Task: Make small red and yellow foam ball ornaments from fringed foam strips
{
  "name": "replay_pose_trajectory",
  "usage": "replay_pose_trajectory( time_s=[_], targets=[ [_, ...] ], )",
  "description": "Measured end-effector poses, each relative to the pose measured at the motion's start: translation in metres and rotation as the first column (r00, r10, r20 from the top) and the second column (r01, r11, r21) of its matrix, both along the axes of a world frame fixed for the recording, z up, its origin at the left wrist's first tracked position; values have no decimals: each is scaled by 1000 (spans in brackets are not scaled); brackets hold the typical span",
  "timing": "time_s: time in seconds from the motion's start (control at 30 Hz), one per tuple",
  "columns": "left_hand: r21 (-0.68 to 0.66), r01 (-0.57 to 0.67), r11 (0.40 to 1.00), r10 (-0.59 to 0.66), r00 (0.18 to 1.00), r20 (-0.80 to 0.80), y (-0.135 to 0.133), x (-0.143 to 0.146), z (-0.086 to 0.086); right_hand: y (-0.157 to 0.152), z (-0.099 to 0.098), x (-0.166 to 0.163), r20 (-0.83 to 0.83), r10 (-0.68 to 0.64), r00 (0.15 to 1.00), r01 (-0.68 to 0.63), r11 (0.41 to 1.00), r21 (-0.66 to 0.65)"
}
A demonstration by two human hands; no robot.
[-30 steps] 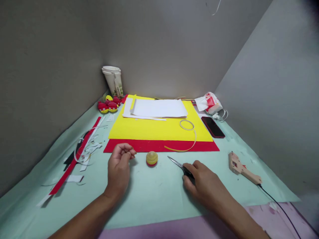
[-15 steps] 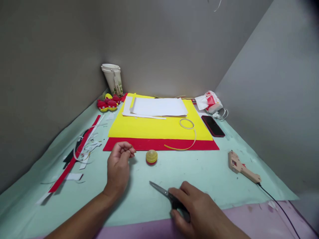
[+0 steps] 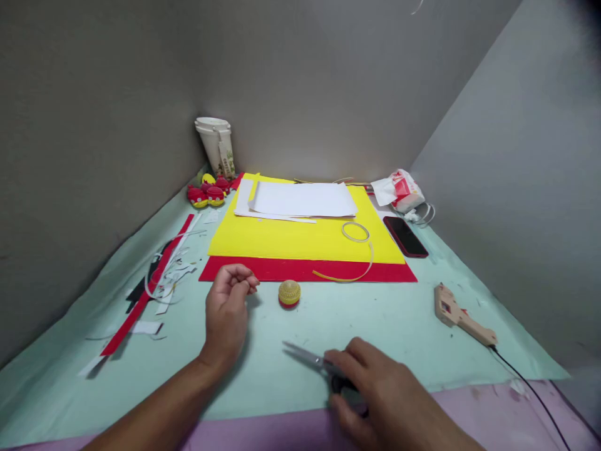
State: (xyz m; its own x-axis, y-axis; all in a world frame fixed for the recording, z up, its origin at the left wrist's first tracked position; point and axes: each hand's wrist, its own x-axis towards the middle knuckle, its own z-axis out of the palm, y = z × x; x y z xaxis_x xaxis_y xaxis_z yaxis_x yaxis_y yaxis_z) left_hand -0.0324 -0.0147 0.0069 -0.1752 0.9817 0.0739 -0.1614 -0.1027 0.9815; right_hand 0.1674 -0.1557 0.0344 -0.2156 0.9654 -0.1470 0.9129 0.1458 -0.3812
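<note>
In the head view my right hand [image 3: 375, 388] has its fingers round the black handle of a pair of scissors [image 3: 305, 357]. The blades point left and a little away from me, low over the table and slightly blurred. My left hand [image 3: 228, 307] hovers near the red sheet's front edge, fingers curled in and thumb against them. Whatever may be pinched there is too small to make out. Between the hands and farther back sits a small round dome [image 3: 289, 293], yellow ribbed on top and red underneath, touched by neither hand.
Red and white strips [image 3: 148, 294] lie left. White paper [image 3: 303, 199] rests on yellow sheets [image 3: 277, 241] over a red sheet [image 3: 282, 269]. A phone [image 3: 405, 237], tissue pack [image 3: 406, 190] and corded glue gun [image 3: 464, 315] are right; a cup [image 3: 216, 145] and red-yellow pieces [image 3: 206, 192] stand back left.
The view has shifted slightly, so everything sits a little farther right. My right hand has moved slightly right with the scissors, and its thumb and index finger look looser. My left hand keeps its pose.
</note>
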Motion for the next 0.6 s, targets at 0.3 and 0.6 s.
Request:
replay_pose_trajectory(
  time_s=[0.3, 0.6],
  targets=[
    [2, 1, 1000, -1, 1000, -7, 0, 0, 1, 3, -1, -1, -20, 120, 993, -122, 988, -99],
    [2, -2, 1000, 2, 1000, -14, 0, -1, 2, 3, -3, -12, 34, 57, 998, -52, 990, -129]
  ],
)
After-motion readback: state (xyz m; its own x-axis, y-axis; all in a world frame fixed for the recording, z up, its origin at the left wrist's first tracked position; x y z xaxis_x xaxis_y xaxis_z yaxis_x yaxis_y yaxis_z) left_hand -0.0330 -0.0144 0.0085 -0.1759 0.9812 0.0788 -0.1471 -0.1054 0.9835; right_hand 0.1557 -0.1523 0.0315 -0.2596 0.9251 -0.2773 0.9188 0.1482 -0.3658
